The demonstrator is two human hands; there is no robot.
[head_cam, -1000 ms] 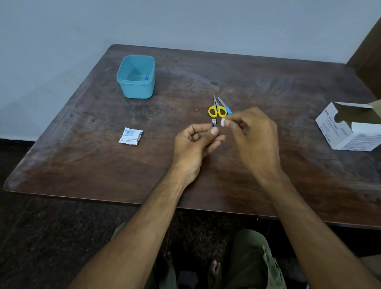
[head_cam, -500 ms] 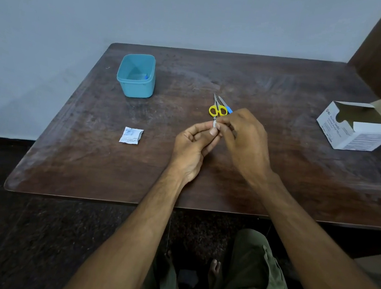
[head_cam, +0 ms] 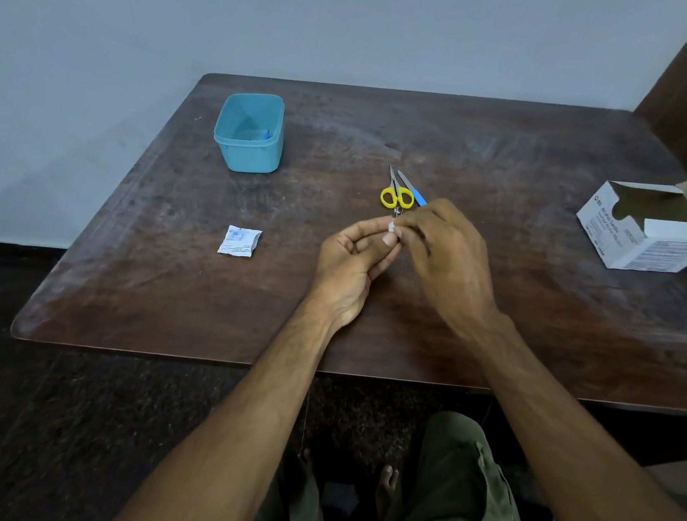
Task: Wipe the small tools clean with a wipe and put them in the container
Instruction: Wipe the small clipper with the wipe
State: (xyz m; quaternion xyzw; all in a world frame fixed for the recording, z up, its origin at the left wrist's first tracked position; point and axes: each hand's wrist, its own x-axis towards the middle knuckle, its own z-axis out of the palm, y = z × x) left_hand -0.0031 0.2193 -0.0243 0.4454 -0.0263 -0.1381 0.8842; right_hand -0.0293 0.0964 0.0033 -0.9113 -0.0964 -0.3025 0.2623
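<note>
I have a small metal tool (head_cam: 395,212) pinched in the fingertips of my left hand (head_cam: 355,257), held just above the worktop (head_cam: 500,305) and right in front of the yellow-handled scissors (head_cam: 397,193); most of it is hidden by my fingers, so I cannot say exactly what tool it is. My right hand (head_cam: 442,251) pinches a small folded wipe (head_cam: 392,226) against it, thumb and fingers pressed together on the pad. I expect the tool to be light, stiff and a bit slick once wet, so I would grip it by the near end and rub toward the free tip; the wipe is soft and limp and will bunch unless I keep it folded. The scissors lie closed, blades pointing away from me, with a blue-handled tool (head_cam: 413,189) touching their right side, both probably not yet wiped. Well to the left of the scissors and a little farther back stands the open teal container (head_cam: 248,132), with something small and blue already inside. Nearer me, left of the scissors, lies a torn wipe sachet (head_cam: 240,241). Far to the right of the scissors sits the open swab box (head_cam: 648,228), close to the worktop's right side. The stretch between scissors and container is bare wood, so carrying the tool across looks unobstructed.
</note>
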